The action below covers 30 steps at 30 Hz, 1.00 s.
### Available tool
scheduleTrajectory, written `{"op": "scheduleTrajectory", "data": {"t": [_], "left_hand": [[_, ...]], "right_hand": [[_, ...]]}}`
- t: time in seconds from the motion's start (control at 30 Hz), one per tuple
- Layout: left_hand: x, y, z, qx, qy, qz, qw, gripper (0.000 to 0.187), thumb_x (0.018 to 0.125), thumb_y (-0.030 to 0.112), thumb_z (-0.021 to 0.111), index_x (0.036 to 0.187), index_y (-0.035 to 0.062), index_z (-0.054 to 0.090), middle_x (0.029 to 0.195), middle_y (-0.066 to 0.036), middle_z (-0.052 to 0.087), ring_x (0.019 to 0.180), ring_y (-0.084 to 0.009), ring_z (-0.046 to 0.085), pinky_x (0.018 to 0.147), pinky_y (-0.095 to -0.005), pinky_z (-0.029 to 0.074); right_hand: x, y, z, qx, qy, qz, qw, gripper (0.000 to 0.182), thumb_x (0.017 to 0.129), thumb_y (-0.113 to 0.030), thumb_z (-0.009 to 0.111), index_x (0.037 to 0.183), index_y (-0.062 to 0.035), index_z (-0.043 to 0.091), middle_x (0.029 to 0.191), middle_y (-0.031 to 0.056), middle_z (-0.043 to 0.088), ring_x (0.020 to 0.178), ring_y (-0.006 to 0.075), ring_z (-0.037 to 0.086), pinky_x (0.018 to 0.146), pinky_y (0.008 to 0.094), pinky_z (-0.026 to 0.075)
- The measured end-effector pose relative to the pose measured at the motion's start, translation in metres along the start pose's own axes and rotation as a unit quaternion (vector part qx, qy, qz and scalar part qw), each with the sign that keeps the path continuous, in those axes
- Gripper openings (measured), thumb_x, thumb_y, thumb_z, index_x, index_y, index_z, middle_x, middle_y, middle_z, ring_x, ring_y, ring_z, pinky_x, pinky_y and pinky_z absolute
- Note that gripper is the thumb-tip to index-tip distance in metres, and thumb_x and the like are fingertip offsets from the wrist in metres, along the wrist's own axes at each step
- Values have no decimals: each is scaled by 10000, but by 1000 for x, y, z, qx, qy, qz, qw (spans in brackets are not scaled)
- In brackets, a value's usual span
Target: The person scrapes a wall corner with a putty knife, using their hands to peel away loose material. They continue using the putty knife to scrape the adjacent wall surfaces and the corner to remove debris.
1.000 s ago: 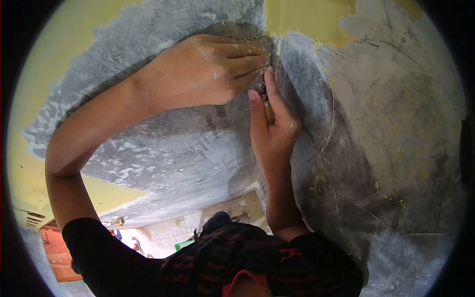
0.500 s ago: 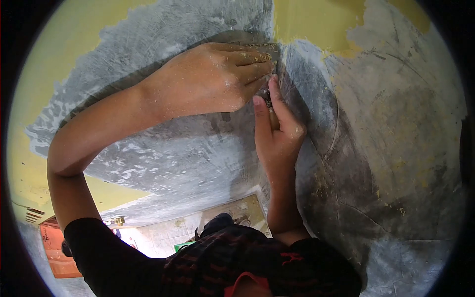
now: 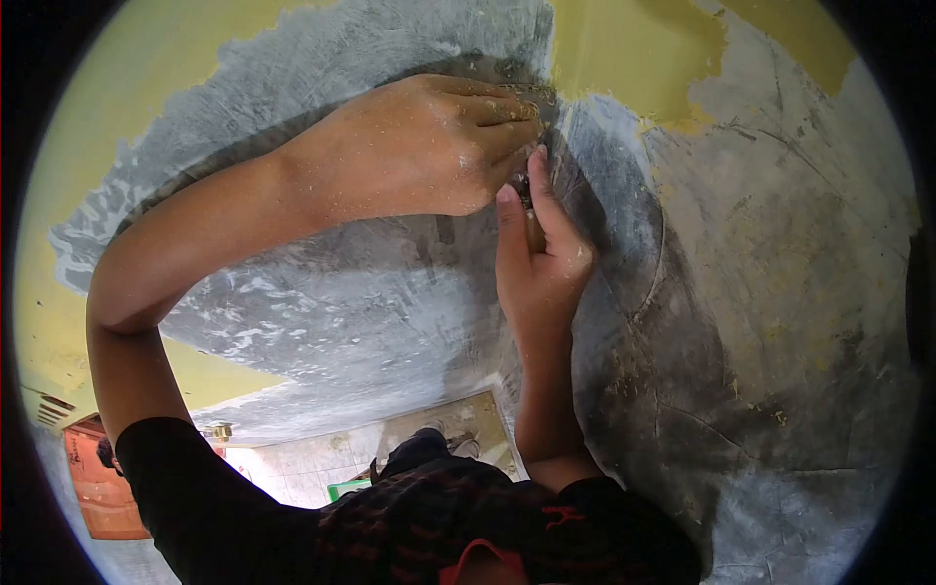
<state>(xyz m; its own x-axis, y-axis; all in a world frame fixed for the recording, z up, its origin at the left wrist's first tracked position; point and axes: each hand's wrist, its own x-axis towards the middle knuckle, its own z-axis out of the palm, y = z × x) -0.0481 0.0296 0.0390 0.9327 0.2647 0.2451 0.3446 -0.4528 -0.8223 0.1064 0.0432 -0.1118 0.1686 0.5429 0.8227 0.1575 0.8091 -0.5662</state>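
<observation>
My left hand (image 3: pixel 429 146) reaches in from the left, with its fingers bent and pressed together against the wall at the inner corner. Yellow flakes and pale dust stick to its fingers. Just below its fingertips is my right hand (image 3: pixel 548 244), thumb and forefinger raised and its other fingers curled. Both hands close around a thin, flat scraper (image 3: pixel 527 198), of which only dark bits show between them; the rest is hidden. Bare grey plaster (image 3: pixel 331 292) surrounds the hands, and yellow paint (image 3: pixel 634 49) remains above the corner.
The right-hand wall (image 3: pixel 799 253) is patchy and stained, with cracks. Low on the left are an orange panel (image 3: pixel 102 492), a brass-coloured fitting (image 3: pixel 222 431) and part of another person's head (image 3: pixel 105 453). A green-edged object (image 3: pixel 346 487) lies on the floor below.
Both hands have shifted slightly upward along the corner, keeping the same closed grip. The view has tilted a little, so the wall sits lower in the picture.
</observation>
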Motion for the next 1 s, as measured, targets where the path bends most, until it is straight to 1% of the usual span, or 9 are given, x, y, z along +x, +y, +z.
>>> {"op": "scheduleTrajectory", "data": {"t": [0.03, 0.1, 0.37, 0.43, 0.53, 0.63, 0.77, 0.97, 1.0], "left_hand": [[0, 0, 0, 7, 2, -2, 1000, 315, 821, 119, 772, 1126, 56, 819, 1308, -88, 762, 1256, -227, 714, 1131, -368, 567], [1, -1, -1, 9, -3, 0, 1000, 328, 818, 120, 776, 1137, 60, 818, 1311, -83, 761, 1258, -225, 713, 1131, -368, 567], [7, -12, -13, 1, -27, -17, 999, 386, 790, 115, 783, 1173, 73, 816, 1317, -63, 763, 1261, -228, 714, 1114, -370, 572], [8, -15, -7, -8, 82, -9, 997, 151, 786, 127, 766, 896, 24, 777, 1075, -62, 788, 1091, -199, 758, 1088, -310, 583], [12, -28, -9, -18, 50, 28, 998, 259, 807, 93, 748, 1043, 2, 803, 1145, -111, 807, 1136, -229, 767, 987, -344, 634], [21, -27, -40, -18, -11, 29, 999, 249, 818, 92, 746, 1039, -11, 798, 1137, -114, 806, 1104, -227, 776, 996, -341, 637], [9, -23, -11, 2, 72, -2, 997, 176, 780, 133, 764, 919, 27, 783, 1085, -59, 788, 1096, -204, 757, 1079, -309, 585], [19, -55, -25, 41, 116, 20, 992, 245, 829, 105, 748, 1042, -2, 803, 1114, -117, 811, 1069, -215, 786, 991, -338, 639], [14, -50, -31, 57, 50, -13, 997, 312, 807, 112, 764, 1105, 32, 809, 1207, -92, 790, 1163, -222, 751, 1046, -353, 607]], "right_hand": [[-1, 0, -1, -2, 0, 0, 1000, 467, 993, -37, 753, 1417, 113, 628, 774, 181, 685, 651, 57, 511, 597, 257, 473], [0, -4, -3, -7, -15, 24, 1000, 464, 996, -43, 753, 1415, 114, 630, 647, 95, 512, 624, 57, 457, 560, 255, 425], [14, -9, 3, 28, -15, 54, 998, 451, 1004, -75, 755, 1404, 102, 648, 610, 54, 426, 585, 55, 405, 519, 262, 379], [14, -9, 6, 37, 0, 33, 999, 452, 1004, -83, 757, 1405, 97, 651, 608, 51, 432, 582, 57, 403, 516, 265, 379], [14, -14, 4, 54, -9, 82, 995, 450, 1007, -95, 757, 1405, 89, 654, 600, 42, 434, 581, 67, 407, 518, 274, 385], [17, -14, 4, 73, -4, 74, 995, 447, 1010, -100, 754, 1402, 91, 655, 593, 31, 420, 583, 64, 399, 517, 274, 378], [22, -18, 1, 44, -16, 73, 996, 456, 1008, -110, 757, 1404, 90, 652, 588, 54, 378, 567, 56, 381, 503, 269, 356], [62, -38, 0, 71, -23, 66, 995, 447, 1011, -117, 750, 1396, 89, 651, 575, 76, 354, 523, 87, 351, 490, 277, 344], [59, -36, 1, 56, -16, 57, 997, 442, 1011, -113, 748, 1395, 84, 654, 577, 85, 359, 524, 94, 355, 492, 277, 347]]}}
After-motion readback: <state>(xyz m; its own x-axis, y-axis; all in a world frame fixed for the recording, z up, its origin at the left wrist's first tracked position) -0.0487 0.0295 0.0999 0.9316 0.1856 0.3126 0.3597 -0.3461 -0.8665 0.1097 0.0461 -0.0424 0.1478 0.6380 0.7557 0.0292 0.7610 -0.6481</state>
